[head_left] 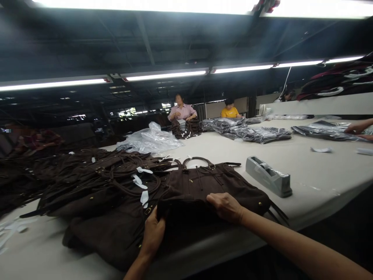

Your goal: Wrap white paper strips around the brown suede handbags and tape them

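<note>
**Soft brown bag on the bench**

Piled bags lie at nine o'clock. The left grip is closed on the brown bag's near edge at seven, the right grip, also closed, at five. It should handle light and floppy, best held there.

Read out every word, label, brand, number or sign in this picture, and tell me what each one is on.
None can be read.
Brown bag in front: no legible lettering.
White tags beside it: no readable print.
Gray tape dispenser: no readable marking.
Plastic-wrapped packs: any print is too small and blurred.
Yellow shirt: too small to tell.
</note>
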